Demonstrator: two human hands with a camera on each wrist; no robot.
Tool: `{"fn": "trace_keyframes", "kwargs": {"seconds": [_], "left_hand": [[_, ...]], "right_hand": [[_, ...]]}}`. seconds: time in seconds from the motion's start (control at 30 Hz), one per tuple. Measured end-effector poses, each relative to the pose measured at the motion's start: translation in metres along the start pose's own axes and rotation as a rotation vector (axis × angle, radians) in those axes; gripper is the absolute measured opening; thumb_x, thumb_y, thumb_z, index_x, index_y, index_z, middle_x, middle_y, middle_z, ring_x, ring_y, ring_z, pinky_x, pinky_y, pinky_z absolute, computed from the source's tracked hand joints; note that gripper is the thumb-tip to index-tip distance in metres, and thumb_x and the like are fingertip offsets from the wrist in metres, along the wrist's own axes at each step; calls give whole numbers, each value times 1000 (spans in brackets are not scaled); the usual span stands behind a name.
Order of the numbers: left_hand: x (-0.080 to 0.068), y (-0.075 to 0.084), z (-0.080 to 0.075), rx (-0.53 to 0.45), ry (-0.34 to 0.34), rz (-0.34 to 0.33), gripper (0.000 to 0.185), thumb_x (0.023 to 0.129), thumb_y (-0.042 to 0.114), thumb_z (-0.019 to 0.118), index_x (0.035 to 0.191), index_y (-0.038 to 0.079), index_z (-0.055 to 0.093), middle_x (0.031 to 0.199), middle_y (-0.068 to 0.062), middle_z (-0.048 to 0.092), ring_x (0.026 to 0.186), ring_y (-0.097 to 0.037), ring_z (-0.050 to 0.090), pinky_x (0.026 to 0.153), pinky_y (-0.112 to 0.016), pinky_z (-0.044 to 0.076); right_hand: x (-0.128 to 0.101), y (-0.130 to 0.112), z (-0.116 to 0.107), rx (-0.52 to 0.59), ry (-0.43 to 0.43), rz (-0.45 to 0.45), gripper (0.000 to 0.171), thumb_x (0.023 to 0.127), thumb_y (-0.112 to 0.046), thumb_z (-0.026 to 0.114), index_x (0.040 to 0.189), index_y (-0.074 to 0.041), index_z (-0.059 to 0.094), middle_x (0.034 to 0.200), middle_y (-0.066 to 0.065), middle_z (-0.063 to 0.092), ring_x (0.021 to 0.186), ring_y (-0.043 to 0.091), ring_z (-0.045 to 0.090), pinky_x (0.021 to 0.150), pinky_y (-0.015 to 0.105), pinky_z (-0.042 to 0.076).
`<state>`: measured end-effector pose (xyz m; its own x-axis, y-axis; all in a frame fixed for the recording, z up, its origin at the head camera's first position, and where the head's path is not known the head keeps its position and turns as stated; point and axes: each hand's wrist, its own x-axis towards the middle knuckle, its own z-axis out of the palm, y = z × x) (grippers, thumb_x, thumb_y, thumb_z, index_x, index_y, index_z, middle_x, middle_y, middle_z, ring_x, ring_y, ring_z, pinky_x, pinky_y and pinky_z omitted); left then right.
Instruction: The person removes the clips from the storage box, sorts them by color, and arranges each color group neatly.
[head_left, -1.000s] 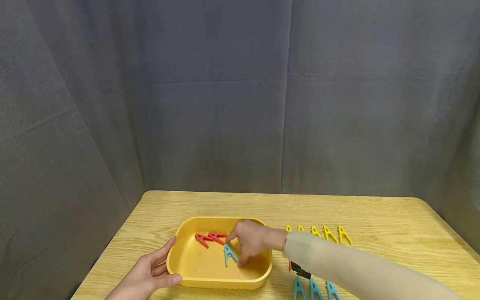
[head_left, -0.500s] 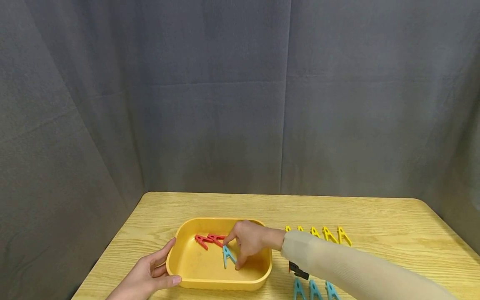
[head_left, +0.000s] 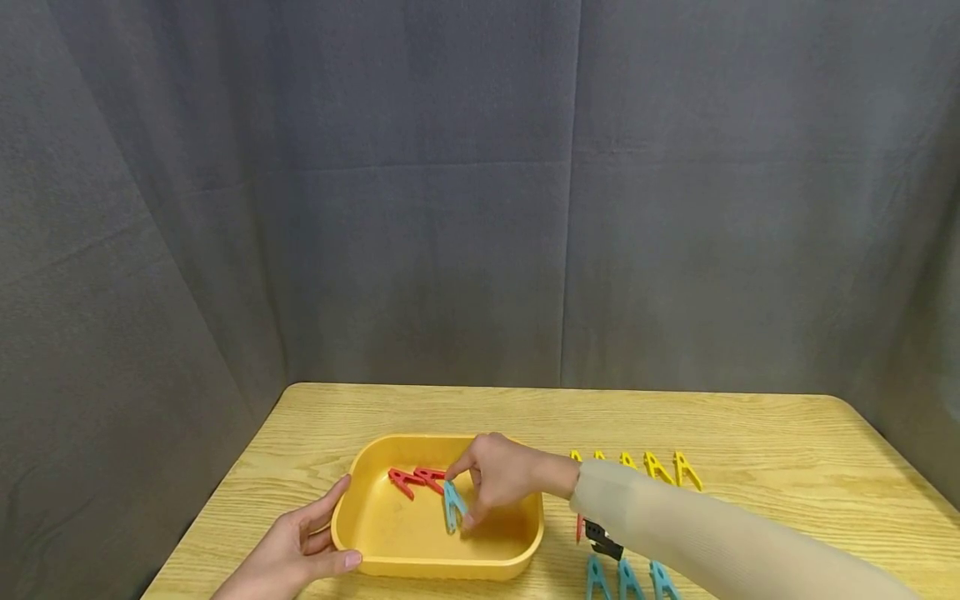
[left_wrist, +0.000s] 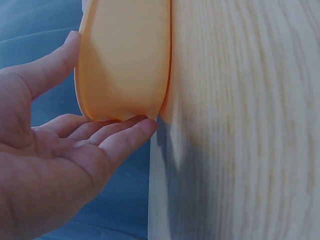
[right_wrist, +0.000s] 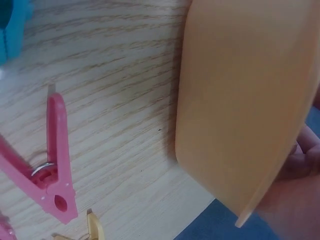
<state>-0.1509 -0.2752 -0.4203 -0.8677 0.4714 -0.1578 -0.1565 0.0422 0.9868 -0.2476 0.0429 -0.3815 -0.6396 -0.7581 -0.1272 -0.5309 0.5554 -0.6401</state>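
Observation:
Inside the yellow plastic basin [head_left: 390, 542], my right hand [head_left: 501, 477] pinches a blue clothespin [head_left: 452, 507] between thumb and forefinger. Two red clothespins [head_left: 405, 482] lie beside it on the basin floor, toward the back. My left hand [head_left: 288, 542] rests against the basin's left end, its thumb at the front corner and its fingers spread along the side. Seen from the left wrist, the fingers [left_wrist: 125, 137] stretch along the outer wall. From the right wrist, the basin's wall hides the clothespin and most of the hand.
Right of the basin, several yellow clothespins [head_left: 687, 472] lie in a row at the back and several blue ones [head_left: 628, 579] at the front. A red clothespin [right_wrist: 59, 165] lies between these rows, partly under the right forearm [head_left: 705, 525]. Grey curtains [head_left: 420, 250] stand behind the table.
The blue clothespin has shifted slightly left and its legs now appear closer together. My right hand moved a little left with it. The left hand and basin stay put.

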Motion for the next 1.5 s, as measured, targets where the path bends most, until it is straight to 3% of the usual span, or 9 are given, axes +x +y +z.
{"fn": "trace_keyframes", "kwargs": {"seconds": [0.33, 0.57, 0.77, 1.1, 1.23, 1.33, 1.5], "left_hand": [[1, 0, 0, 1, 0, -5, 101, 98, 5, 75, 164, -7, -1, 165, -39, 9, 145, -49, 38, 102, -40, 54], [2, 1, -1, 3, 5, -12, 101, 99, 5, 75, 164, -6, -1, 165, -38, 9, 146, -48, 37, 102, -40, 54], [2, 0, -2, 13, 14, -21, 102, 98, 5, 76, 164, -6, 0, 165, -38, 8, 145, -49, 37, 102, -41, 55], [1, 0, -6, 15, -4, 2, 101, 99, 5, 75, 164, -7, -2, 165, -38, 7, 145, -49, 36, 102, -39, 55], [0, 0, -8, 13, -6, 1, 100, 100, 5, 74, 164, -7, -2, 165, -38, 6, 146, -49, 36, 102, -39, 54], [0, 0, -9, 20, -3, 5, 100, 99, 5, 74, 164, -7, -1, 165, -38, 7, 145, -49, 36, 102, -39, 54], [-1, -2, -11, 20, -1, 12, 100, 99, 5, 74, 164, -6, -1, 165, -38, 6, 145, -50, 36, 102, -39, 55]], "right_hand": [[-12, -6, -8, 55, 39, -39, 54, 77, -7, 94, 125, 5, 75, 46, -12, 43, 44, 1, 30, 48, 17, 27], [-26, -9, -16, 86, 75, -54, 53, 77, -9, 94, 125, 5, 75, 46, -13, 38, 45, 2, 26, 51, 17, 31], [-44, -11, -21, 109, 108, 0, 53, 78, -12, 95, 127, 1, 76, 46, -11, 29, 46, 5, 19, 50, 21, 25], [-74, -8, -26, 210, 214, 37, 54, 81, -16, 94, 130, -2, 75, 49, -6, 30, 47, 10, 21, 52, 23, 29], [-88, -9, -25, 251, 241, 57, 56, 82, -18, 94, 132, -4, 74, 51, -7, 29, 47, 10, 22, 59, 23, 41], [-98, -10, -24, 269, 252, 44, 57, 83, -21, 93, 133, -5, 73, 50, -9, 27, 46, 8, 22, 71, 25, 51], [-116, -12, -22, 313, 278, 17, 58, 83, -23, 92, 136, -7, 72, 52, -10, 26, 42, 6, 25, 88, 30, 56]]}}
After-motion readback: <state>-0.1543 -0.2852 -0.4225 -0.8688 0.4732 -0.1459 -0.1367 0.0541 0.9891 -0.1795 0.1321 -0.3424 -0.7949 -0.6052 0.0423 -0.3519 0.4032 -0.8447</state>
